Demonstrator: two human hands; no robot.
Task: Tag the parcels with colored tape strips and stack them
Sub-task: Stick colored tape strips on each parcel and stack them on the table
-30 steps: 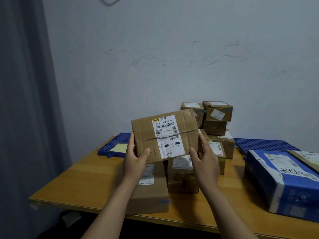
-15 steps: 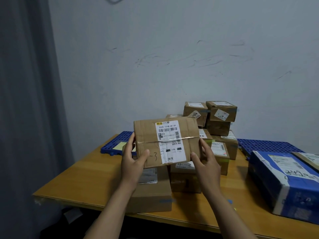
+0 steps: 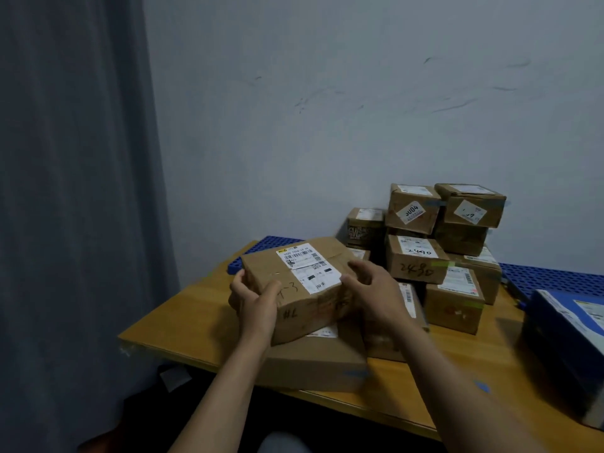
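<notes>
Gripping labelled parcel (image 3: pixel 304 289) by opposite ends: left hand (image 3: pixel 258 305), right hand (image 3: pixel 376 295), both curled.

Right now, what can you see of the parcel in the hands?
The parcel is a creased brown cardboard box, white barcode label on top, handwritten marks on top and front. It sits tilted over a larger flat carton at the table edge; contact below is unclear. The left hand grips its left end, the right hand its right.
</notes>
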